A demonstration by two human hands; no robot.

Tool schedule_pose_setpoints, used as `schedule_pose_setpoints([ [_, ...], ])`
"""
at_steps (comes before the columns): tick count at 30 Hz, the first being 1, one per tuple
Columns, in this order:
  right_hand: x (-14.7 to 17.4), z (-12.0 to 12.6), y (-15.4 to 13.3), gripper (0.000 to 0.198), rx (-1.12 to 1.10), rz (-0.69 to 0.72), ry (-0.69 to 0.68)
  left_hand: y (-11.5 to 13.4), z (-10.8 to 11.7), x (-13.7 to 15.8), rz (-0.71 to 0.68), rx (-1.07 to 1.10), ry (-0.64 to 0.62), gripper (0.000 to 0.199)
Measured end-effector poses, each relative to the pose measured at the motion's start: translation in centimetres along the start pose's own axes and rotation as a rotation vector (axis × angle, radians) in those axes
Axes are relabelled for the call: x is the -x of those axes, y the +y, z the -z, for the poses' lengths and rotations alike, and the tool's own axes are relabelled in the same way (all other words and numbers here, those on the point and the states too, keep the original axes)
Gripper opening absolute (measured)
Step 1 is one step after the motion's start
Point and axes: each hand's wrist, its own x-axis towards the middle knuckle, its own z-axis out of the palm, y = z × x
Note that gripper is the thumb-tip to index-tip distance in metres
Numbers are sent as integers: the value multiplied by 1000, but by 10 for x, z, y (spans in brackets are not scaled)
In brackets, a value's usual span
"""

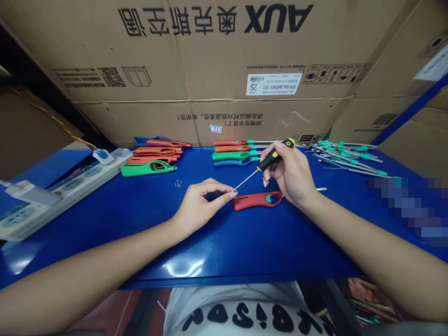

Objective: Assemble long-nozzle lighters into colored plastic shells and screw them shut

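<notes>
My right hand [289,170] is wrapped round the black and yellow handle of a screwdriver [271,158], its thin shaft slanting down to the left. The shaft's tip meets the pinched thumb and forefinger of my left hand [206,203]; whatever lies between those fingertips is too small to make out. Just beneath the tip, a red gas lighter [257,200] with a teal trigger lies on the blue table [224,238]. Its metal tube passes behind my right hand. Left of my left hand, several small screws [178,183] form a loose pile.
Green, orange and red lighter shells [150,168] lie at the back left, beside a white power strip [70,186]. Several assembled lighters [231,155] line the back middle. Metal tubes with teal parts [346,154] are heaped at the right. A cardboard box [157,60] stands behind.
</notes>
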Motion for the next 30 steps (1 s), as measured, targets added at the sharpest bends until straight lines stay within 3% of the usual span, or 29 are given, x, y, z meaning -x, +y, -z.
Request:
schedule_pose_setpoints([
  [15, 5, 1, -16, 32, 78, 90, -142, -3, 0, -1, 4, 16, -75, 11],
  [21, 15, -6, -22, 30, 230, 151, -164, -4, -2, 1, -37, -31, -137, 8],
  [23, 21, -9, -22, 33, 274, 204, -136, -4, -3, 2, -66, -26, -179, 7],
  [26, 29, -12, -21, 54, 321, 307, -37, -2, -5, 3, -105, 4, -228, 7],
  [30, 35, -14, -18, 47, 410, 486, 36, -1, -4, 2, -185, -6, -254, 11],
])
